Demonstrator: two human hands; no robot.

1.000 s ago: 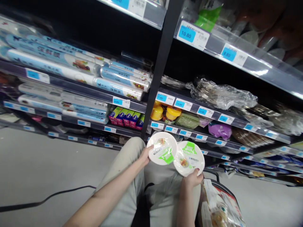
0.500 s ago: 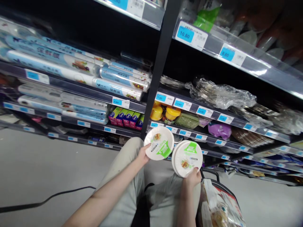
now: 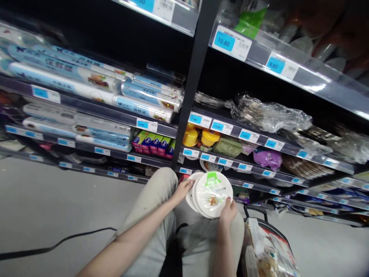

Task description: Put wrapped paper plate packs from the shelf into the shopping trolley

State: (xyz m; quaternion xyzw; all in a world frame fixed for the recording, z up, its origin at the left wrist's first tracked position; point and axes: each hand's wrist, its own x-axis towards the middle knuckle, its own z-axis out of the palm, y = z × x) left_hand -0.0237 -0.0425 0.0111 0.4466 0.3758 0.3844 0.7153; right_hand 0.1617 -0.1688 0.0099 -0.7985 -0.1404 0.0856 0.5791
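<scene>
My right hand (image 3: pixel 228 211) grips the right edge of a wrapped pack of white disposable plates (image 3: pixel 215 194) with a green label. At the left, my left hand (image 3: pixel 184 191) is closed on a second plate pack (image 3: pixel 190 198). That one sits mostly hidden behind the front pack, only its left rim showing. Both packs are held over my knees, overlapping, in front of the lowest shelves. Behind them, another round white pack (image 3: pixel 210 165) lies on a low shelf.
Rolls of cling film (image 3: pixel 66 82) fill the left shelves, with small purple and green boxes (image 3: pixel 155 144) beside them. Yellow-lidded tubs (image 3: pixel 210 136) and plastic-wrapped cutlery (image 3: pixel 268 113) lie to the right. A black-handled basket (image 3: pixel 259 215) with packages stands by my right leg. A dark cable (image 3: pixel 57 244) crosses the floor.
The two plate packs were apart and are now brought together. The left-hand pack has moved down and behind the right-hand one, which shifted left. A round pack on the low shelf is now uncovered.
</scene>
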